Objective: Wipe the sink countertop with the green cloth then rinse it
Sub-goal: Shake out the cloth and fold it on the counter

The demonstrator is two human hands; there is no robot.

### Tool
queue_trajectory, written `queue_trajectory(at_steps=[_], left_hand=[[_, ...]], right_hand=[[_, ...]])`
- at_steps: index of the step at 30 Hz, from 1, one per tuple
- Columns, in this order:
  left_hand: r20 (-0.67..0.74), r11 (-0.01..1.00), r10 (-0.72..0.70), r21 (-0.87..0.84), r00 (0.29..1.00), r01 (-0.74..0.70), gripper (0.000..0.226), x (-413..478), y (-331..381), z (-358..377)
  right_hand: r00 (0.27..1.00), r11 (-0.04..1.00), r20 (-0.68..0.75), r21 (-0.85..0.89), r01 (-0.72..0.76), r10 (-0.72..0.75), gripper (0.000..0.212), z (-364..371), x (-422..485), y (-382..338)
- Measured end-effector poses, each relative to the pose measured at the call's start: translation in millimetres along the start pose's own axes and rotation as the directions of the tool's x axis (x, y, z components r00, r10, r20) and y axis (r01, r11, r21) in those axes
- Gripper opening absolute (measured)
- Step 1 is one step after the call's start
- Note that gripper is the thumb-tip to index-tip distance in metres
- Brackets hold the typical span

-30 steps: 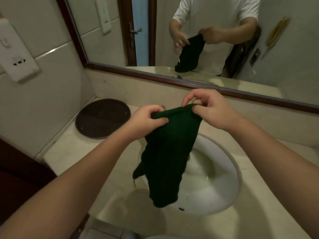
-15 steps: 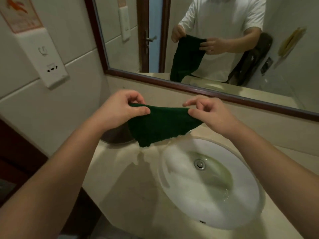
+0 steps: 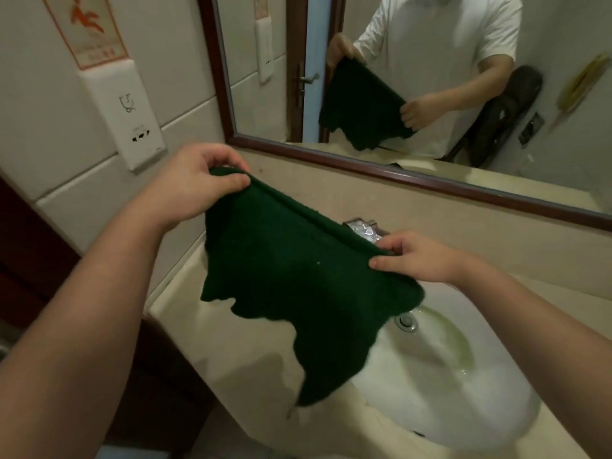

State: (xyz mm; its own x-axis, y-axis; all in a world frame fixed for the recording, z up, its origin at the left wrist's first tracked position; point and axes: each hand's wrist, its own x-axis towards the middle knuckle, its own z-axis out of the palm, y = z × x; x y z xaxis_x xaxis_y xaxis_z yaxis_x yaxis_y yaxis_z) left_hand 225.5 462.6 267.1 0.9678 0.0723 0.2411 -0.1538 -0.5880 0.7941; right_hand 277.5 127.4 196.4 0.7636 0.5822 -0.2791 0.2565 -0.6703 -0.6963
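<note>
Bathroom countertop (image 3: 231, 346), sink (image 3: 463, 392) below; green cloth (image 3: 298, 286) stretched between left hand (image 3: 195, 183) and right hand (image 3: 420, 256), both pinching top edge.

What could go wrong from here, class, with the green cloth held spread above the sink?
1. The green cloth is pinched only at its top edge by the left hand and right hand; it might slip into the basin.
2. Its hanging edge may snag the tap behind it.
</note>
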Motion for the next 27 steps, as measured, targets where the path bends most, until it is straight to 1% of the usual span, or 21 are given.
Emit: queue_trajectory(at_steps=[2, 3, 6, 7, 8, 10, 12, 15, 17, 19, 21, 22, 23, 24, 25, 26, 27], left_hand=[[-0.016, 1.000, -0.004, 0.008, 1.000, 0.004, 0.021, 0, -5, -4], [-0.026, 1.000, -0.018, -0.016, 0.999, 0.018, 0.021, 0, -8, -7], [-0.072, 0.988, -0.044, -0.148, 0.996, 0.033, 0.024, -2, -18, -16], [-0.086, 0.979, -0.051, -0.200, 0.995, 0.033, 0.026, -3, -20, -18], [-0.079, 0.966, -0.064, -0.257, 0.995, 0.041, 0.028, -4, -22, -20], [-0.008, 0.937, -0.098, -0.338, 0.995, 0.089, 0.030, -5, -25, -21], [0.076, 0.925, -0.147, -0.341, 0.986, 0.165, 0.029, -5, -27, -20], [0.132, 0.896, -0.219, -0.366, 0.967, 0.252, 0.031, -5, -27, -11], [0.132, 0.873, -0.199, -0.427, 0.971, 0.237, 0.037, -5, -22, 1], [0.155, 0.830, -0.156, -0.515, 0.975, 0.215, 0.039, -9, -16, 18], [0.204, 0.746, -0.126, -0.625, 0.971, 0.228, 0.039, -13, -11, 36], [0.235, 0.698, -0.107, -0.675, 0.966, 0.241, 0.037, -15, -9, 44], [0.271, 0.647, -0.081, -0.718, 0.959, 0.258, 0.034, -17, -7, 51], [0.309, 0.594, -0.056, -0.754, 0.949, 0.280, 0.032, -18, -6, 58], [0.347, 0.547, -0.035, -0.778, 0.937, 0.308, 0.033, -20, -6, 63], [0.384, 0.521, -0.014, -0.785, 0.923, 0.334, 0.038, -21, -6, 69], [0.415, 0.529, 0.005, -0.773, 0.910, 0.349, 0.043, -21, -7, 74]], right_hand=[[1.000, 1.000, -0.003, -0.022, -0.006, 0.006, 0.028, 8, 2, 9], [1.000, 1.000, -0.018, -0.015, -0.021, 0.021, 0.028, 11, 3, 14], [0.994, 0.999, -0.105, 0.011, -0.038, 0.039, 0.036, 16, 6, 30], [0.988, 0.999, -0.146, 0.033, -0.043, 0.048, 0.035, 17, 7, 32], [0.978, 0.996, -0.196, 0.076, -0.054, 0.068, 0.029, 18, 6, 31], [0.953, 0.986, -0.281, 0.148, -0.075, 0.114, 0.016, 17, 3, 25], [0.930, 0.967, -0.336, 0.245, -0.067, 0.149, 0.009, 14, 2, 18], [0.939, 0.879, -0.302, 0.478, -0.003, 0.167, 0.020, 11, 0, 1], [0.959, 0.832, -0.246, 0.555, 0.024, 0.137, 0.018, 11, -2, -16], [0.984, 0.766, -0.164, 0.641, 0.058, 0.062, 0.019, 12, -5, -36], [0.996, 0.670, -0.080, 0.737, 0.090, -0.045, 0.032, 14, -10, -54], [0.995, 0.643, -0.043, 0.761, 0.092, -0.092, 0.039, 15, -13, -62], [0.992, 0.648, -0.018, 0.756, 0.096, -0.126, 0.045, 16, -16, -69], [0.989, 0.685, -0.014, 0.720, 0.111, -0.145, 0.046, 17, -19, -76], [0.988, 0.742, -0.033, 0.657, 0.135, -0.151, 0.043, 20, -20, -82], [0.987, 0.800, -0.062, 0.579, 0.157, -0.149, 0.038, 22, -22, -87], [0.985, 0.842, -0.097, 0.512, 0.172, -0.143, 0.033, 25, -24, -92]])
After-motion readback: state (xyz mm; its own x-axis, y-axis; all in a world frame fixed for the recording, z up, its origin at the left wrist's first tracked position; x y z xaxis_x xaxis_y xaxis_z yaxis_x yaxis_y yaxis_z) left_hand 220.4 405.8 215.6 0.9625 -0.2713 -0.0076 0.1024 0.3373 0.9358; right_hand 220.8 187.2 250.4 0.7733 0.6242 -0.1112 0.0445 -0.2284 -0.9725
